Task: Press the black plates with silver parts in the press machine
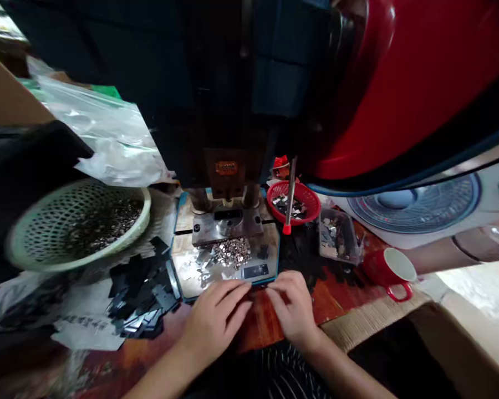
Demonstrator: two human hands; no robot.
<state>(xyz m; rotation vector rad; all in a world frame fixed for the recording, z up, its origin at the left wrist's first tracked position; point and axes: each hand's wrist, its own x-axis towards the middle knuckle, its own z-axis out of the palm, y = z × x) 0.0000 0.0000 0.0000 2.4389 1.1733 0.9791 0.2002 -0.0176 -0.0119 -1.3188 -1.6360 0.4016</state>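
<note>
My left hand rests at the front edge of the press bed, fingers stretched to the right with the thumb a little apart. Facing it, my right hand has bent fingers and a thumb apart from them, its tips near the same edge. I see nothing held in either hand. Just beyond the fingertips a dark rectangular plate lies on the bed. Behind that is a heap of small shiny metal pieces, in front of the steel die block under the press ram.
At left stand a pale green basket of small metal parts and a pile of dark flat plates. To the right are a red basket, a red-tipped lever, a clear plastic box and a red mug. A large red flywheel overhangs.
</note>
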